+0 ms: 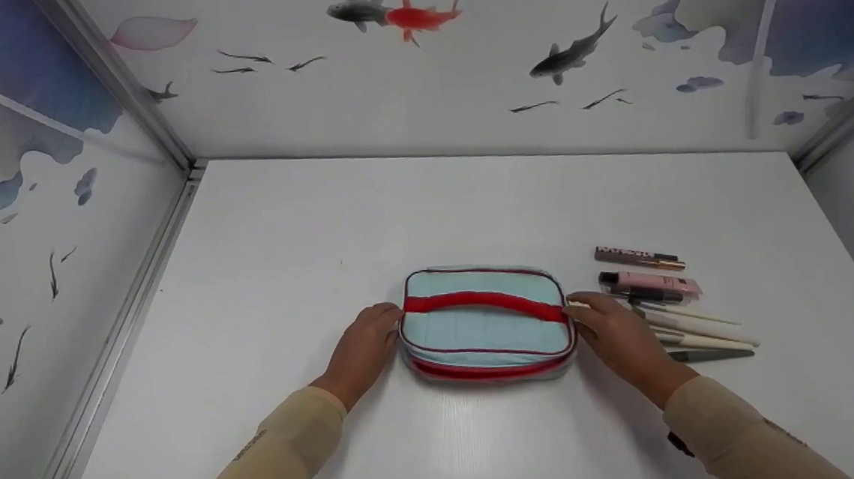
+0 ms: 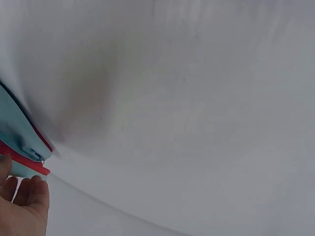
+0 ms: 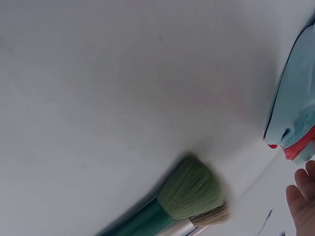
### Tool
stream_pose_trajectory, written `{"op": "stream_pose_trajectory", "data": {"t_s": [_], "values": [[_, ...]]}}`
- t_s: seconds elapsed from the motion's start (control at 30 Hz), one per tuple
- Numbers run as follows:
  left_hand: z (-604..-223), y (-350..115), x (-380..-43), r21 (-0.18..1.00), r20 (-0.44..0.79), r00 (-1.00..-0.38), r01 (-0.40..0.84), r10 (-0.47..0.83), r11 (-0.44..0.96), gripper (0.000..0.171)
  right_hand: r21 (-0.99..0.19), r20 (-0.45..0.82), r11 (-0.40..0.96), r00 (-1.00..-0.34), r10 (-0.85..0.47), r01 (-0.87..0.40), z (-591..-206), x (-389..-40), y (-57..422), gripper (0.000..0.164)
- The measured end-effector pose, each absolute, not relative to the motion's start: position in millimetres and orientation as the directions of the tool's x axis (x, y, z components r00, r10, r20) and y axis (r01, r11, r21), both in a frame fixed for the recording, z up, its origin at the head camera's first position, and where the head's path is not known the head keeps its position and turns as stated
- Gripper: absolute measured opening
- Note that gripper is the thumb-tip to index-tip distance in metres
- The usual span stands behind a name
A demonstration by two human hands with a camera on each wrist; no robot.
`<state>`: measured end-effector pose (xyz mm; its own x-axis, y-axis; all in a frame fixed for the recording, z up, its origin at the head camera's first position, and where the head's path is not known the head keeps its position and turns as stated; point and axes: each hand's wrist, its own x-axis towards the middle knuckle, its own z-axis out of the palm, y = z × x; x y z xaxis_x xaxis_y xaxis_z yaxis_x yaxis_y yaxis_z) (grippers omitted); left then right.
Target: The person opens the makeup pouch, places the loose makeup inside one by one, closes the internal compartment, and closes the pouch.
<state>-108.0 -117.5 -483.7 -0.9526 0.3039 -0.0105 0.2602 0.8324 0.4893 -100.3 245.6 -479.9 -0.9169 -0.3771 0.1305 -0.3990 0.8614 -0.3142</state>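
Observation:
A light-blue cosmetic bag [image 1: 479, 341] with dark red piping, a red zip and a red strap handle [image 1: 476, 298] lies flat on the white table. At its left end my left hand [image 1: 363, 349] grips the side; in the left wrist view the thumb and fingers are at the red zip [image 2: 24, 162]. My right hand [image 1: 625, 334] holds the opposite end, by the strap's right end. Only part of that hand's fingers shows in the right wrist view, close under the bag's corner [image 3: 295, 93]. The bag appears closed, and its inside is hidden.
Right of the bag lie makeup brushes [image 1: 705, 340], a pink tube [image 1: 655, 281] and slim dark cosmetic tubes [image 1: 635, 256]. A green-bristled brush [image 3: 192, 189] is close below the right wrist camera. Panels printed with fish [image 1: 572, 55] stand behind and beside the table [image 1: 283, 227].

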Motion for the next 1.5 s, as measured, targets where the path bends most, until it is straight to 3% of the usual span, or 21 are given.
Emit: {"op": "stream_pose_trajectory", "data": {"t_s": [0.2,0.5,1.07,1.5], "values": [[-484,-118,-109,0.478,0.081,-0.946,0.314,0.315,0.820,0.036,-0.232,0.193,0.845,-0.875,-0.445,-0.481,-481,-101,247,0.040],[-475,-116,-114,0.550,0.003,-0.971,0.201,0.239,0.810,0.039,-0.255,0.244,0.838,-0.870,-0.428,-0.483,-477,-103,250,0.044],[-465,-111,-133,0.726,0.057,-0.991,0.123,0.119,0.677,0.025,-0.425,0.057,0.855,-0.952,-0.302,-0.297,-454,-121,249,0.037],[-456,-111,-154,0.807,-0.039,-0.998,-0.003,0.049,0.590,0.023,-0.481,-0.084,0.850,-0.954,-0.289,-0.216,-436,-138,248,0.032]]}}
